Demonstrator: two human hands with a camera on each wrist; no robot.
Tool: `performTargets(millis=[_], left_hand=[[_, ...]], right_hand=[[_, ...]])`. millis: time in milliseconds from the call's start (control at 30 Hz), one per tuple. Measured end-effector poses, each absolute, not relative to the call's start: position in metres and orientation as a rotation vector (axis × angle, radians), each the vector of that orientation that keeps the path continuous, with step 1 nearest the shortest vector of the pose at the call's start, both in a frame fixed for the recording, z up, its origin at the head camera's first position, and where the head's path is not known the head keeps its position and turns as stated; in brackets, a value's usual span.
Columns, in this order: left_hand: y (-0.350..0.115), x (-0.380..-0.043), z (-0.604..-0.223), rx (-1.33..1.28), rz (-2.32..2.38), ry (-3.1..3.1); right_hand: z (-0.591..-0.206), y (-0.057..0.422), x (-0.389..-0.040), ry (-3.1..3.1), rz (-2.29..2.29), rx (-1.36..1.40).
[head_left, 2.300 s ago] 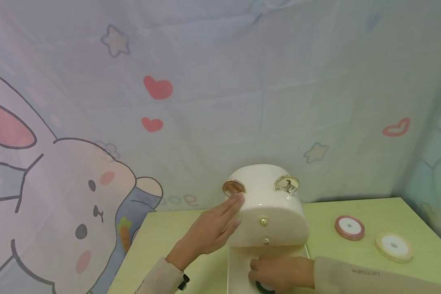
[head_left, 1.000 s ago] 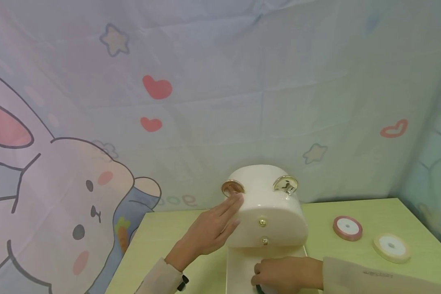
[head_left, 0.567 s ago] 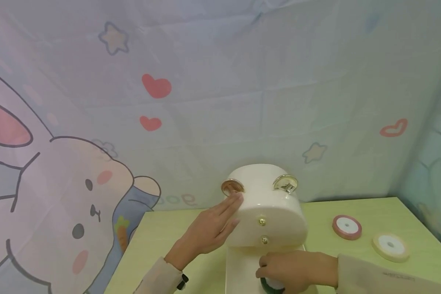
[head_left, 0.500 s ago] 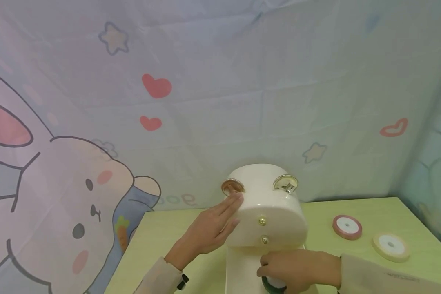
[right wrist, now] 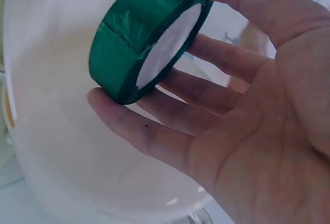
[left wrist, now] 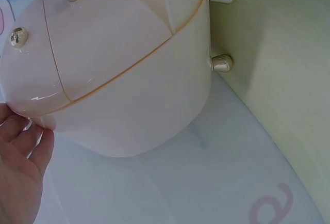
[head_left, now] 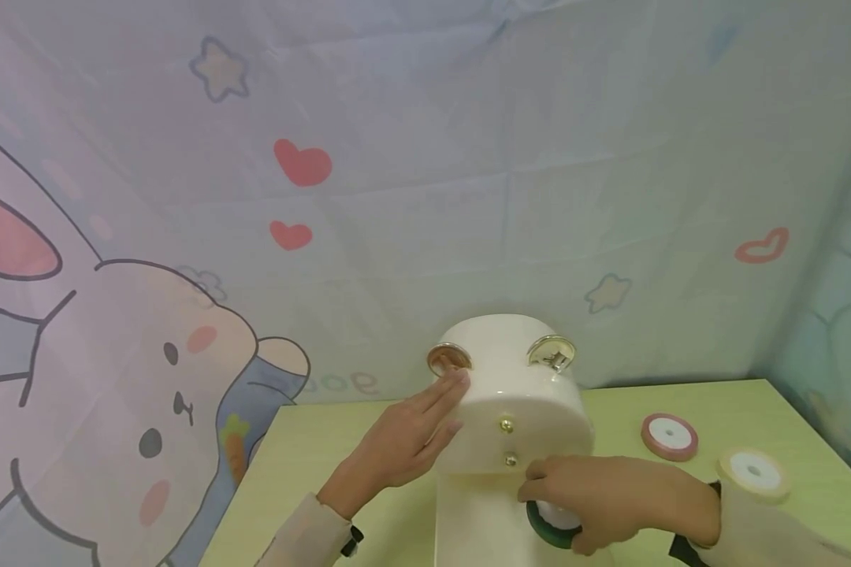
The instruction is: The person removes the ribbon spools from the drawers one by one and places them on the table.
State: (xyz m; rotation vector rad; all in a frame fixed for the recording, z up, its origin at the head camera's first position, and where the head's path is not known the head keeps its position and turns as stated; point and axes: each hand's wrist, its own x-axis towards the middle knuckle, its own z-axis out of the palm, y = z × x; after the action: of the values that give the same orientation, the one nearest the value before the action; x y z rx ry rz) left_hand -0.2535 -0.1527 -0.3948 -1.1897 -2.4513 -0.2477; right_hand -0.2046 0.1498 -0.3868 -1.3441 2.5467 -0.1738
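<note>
A glossy white rounded box (head_left: 503, 378) stands against the back cloth, with two gold knobs on its front and two gold discs on top. My left hand (head_left: 400, 441) rests its fingers, nearly straight, on the box's upper left side beside the left gold disc (head_left: 450, 360). From the box's base a white drawer-like part (head_left: 471, 516) juts toward me; its inside is not clear to see. Above it my right hand (head_left: 610, 496) holds a roll of green ribbon (right wrist: 121, 53) between thumb and fingers. The roll's white core faces the palm in the right wrist view.
On the light green table (head_left: 326, 441), a pink ribbon roll (head_left: 670, 436) and a cream ribbon roll (head_left: 754, 472) lie flat to the right. A printed cloth (head_left: 425, 197) hangs close behind the box. Short gold feet (left wrist: 223, 63) support the box.
My right hand has moved right and up in the head view, carrying the green ribbon roll away from the drawer-like part's middle. The left hand has stayed on the box.
</note>
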Motion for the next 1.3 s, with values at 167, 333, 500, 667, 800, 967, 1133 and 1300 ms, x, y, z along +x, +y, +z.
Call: performTargets(millis=[167,333,500,667,800,967,1133,1300], left_hand=[[-0.153,-0.254,-0.395,-1.192,-0.261,-2.45],[-0.152,-0.254,-0.395,-1.194,-0.261,-2.449],[-0.151,-0.254,-0.394,-1.201,-0.249,-2.464],[-0.151,-0.253,-0.394,-1.196,-0.255,-2.478],[-0.153,-0.254,-0.395,-1.191,-0.246,-2.47],[-0.154,-0.254,-0.394,-1.191,-0.248,-2.453],[-0.153,-0.253,-0.393,-1.185,-0.255,-2.462],[-0.153,-0.253,-0.395,-1.176,-0.268,-2.478]], right_hand=[[-0.383,0.168,-0.2,2.565,-0.238,-1.42],[-0.38,0.186,-0.194,2.557,-0.278,-1.346],[-0.374,0.216,-0.187,2.668,-0.343,-1.161],[-0.371,0.244,-0.178,2.817,-0.373,-0.964],[-0.372,0.254,-0.176,2.788,-0.43,-0.725],[-0.383,0.264,-0.18,2.849,-0.325,-0.795],[-0.403,0.281,-0.186,2.829,-0.468,-0.887],[-0.426,0.289,-0.196,2.848,-0.52,-0.902]])
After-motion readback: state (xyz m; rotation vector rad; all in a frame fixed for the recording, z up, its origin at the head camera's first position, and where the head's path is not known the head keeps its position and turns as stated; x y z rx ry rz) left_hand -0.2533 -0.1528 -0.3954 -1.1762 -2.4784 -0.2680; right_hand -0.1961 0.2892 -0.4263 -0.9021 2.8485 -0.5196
